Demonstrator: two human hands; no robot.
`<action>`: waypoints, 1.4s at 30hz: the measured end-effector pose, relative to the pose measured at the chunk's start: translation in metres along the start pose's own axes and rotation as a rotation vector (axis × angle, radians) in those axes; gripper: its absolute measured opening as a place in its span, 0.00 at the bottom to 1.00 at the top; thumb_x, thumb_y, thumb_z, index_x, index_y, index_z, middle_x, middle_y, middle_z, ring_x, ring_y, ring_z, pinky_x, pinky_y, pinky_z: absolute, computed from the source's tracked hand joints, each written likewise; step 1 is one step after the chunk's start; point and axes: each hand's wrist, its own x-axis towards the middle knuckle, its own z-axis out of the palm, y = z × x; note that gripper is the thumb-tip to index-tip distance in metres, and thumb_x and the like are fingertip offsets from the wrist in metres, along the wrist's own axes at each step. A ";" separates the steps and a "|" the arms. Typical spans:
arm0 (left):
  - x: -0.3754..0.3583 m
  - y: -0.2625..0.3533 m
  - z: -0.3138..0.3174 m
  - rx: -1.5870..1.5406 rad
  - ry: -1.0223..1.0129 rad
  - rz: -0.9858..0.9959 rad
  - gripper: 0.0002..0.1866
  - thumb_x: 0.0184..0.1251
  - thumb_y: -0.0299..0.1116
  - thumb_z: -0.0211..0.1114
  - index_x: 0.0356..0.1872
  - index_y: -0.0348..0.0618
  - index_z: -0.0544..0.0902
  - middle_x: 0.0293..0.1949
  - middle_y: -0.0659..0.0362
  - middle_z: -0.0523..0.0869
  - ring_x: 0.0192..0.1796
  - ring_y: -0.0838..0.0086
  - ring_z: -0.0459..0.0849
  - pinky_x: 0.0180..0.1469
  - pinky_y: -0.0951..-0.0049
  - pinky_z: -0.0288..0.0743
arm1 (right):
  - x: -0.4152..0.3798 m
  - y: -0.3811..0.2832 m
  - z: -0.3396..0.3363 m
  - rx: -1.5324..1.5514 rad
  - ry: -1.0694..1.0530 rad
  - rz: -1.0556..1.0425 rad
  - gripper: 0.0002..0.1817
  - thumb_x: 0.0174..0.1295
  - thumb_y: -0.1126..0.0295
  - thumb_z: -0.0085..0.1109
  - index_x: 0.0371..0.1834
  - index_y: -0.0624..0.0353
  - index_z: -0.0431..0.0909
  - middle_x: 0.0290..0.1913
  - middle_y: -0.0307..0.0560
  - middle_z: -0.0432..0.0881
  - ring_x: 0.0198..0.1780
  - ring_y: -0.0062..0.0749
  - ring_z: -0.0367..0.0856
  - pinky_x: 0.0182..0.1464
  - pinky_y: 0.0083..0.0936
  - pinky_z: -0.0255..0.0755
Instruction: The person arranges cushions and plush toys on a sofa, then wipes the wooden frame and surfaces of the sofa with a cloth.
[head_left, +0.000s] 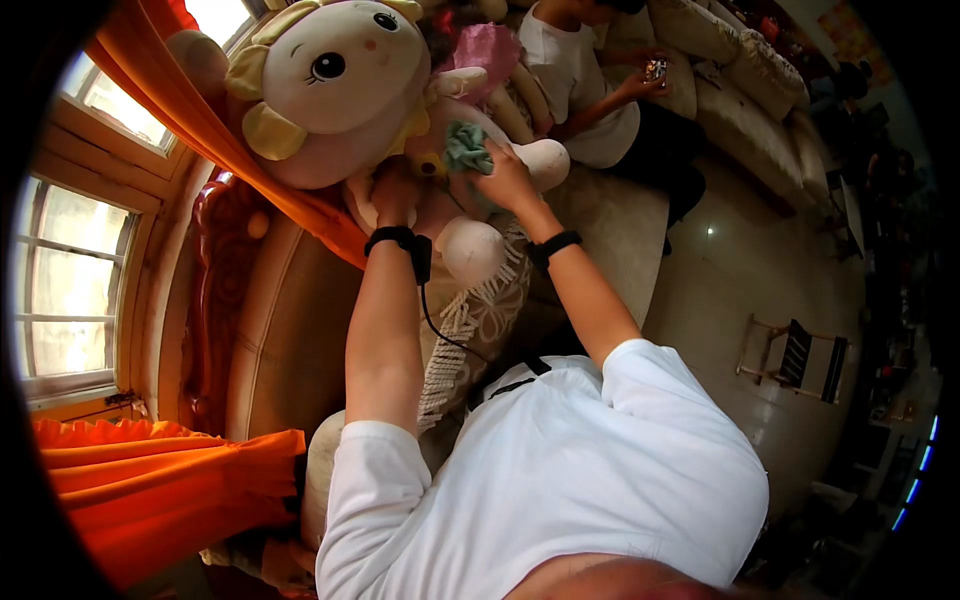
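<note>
A large plush doll (345, 90) with a pale round face and yellow petal shapes leans at the upper left. My left hand (396, 190) is against the doll's body below its head, in shadow, its fingers hard to make out. In my right hand (508, 180) is a crumpled green cloth (467, 147), pressed to the front of the doll's body. The doll's pale rounded feet (473, 252) stick out near my wrists. Each wrist wears a black band, and a cable runs from the left one.
Another person (580, 80) sits at the top, holding a small object (655, 70). Orange curtains (170, 480) hang by the windows (75, 290) at left. A fringed cushion (450, 350) lies below the doll. A small folding stool (795, 355) stands on the tiled floor at right.
</note>
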 end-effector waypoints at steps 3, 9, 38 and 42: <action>-0.002 -0.005 0.009 -0.068 0.069 -0.003 0.38 0.47 0.52 0.76 0.56 0.37 0.76 0.57 0.43 0.80 0.61 0.52 0.78 0.58 0.59 0.74 | -0.023 0.011 -0.013 0.184 -0.077 0.072 0.34 0.54 0.57 0.65 0.66 0.51 0.70 0.62 0.62 0.75 0.63 0.58 0.73 0.61 0.44 0.71; -0.015 0.014 -0.025 -0.099 -0.014 0.038 0.39 0.46 0.51 0.77 0.55 0.34 0.75 0.51 0.42 0.82 0.57 0.50 0.80 0.56 0.59 0.74 | -0.072 0.035 -0.038 0.030 -0.292 0.129 0.30 0.53 0.58 0.67 0.61 0.49 0.75 0.52 0.60 0.82 0.56 0.60 0.78 0.57 0.43 0.73; -0.013 0.006 -0.017 -0.206 0.052 0.042 0.27 0.57 0.44 0.70 0.52 0.36 0.76 0.51 0.42 0.81 0.55 0.48 0.79 0.57 0.58 0.71 | -0.056 -0.043 -0.069 0.109 -0.145 -0.071 0.32 0.50 0.57 0.67 0.60 0.58 0.75 0.53 0.58 0.80 0.54 0.57 0.79 0.53 0.44 0.74; 0.011 -0.032 0.018 -0.289 0.080 0.072 0.26 0.56 0.43 0.71 0.50 0.36 0.77 0.49 0.42 0.81 0.54 0.48 0.79 0.54 0.57 0.73 | -0.065 -0.035 -0.008 0.139 -0.198 -0.126 0.35 0.50 0.54 0.68 0.62 0.58 0.73 0.53 0.57 0.78 0.53 0.57 0.78 0.54 0.45 0.74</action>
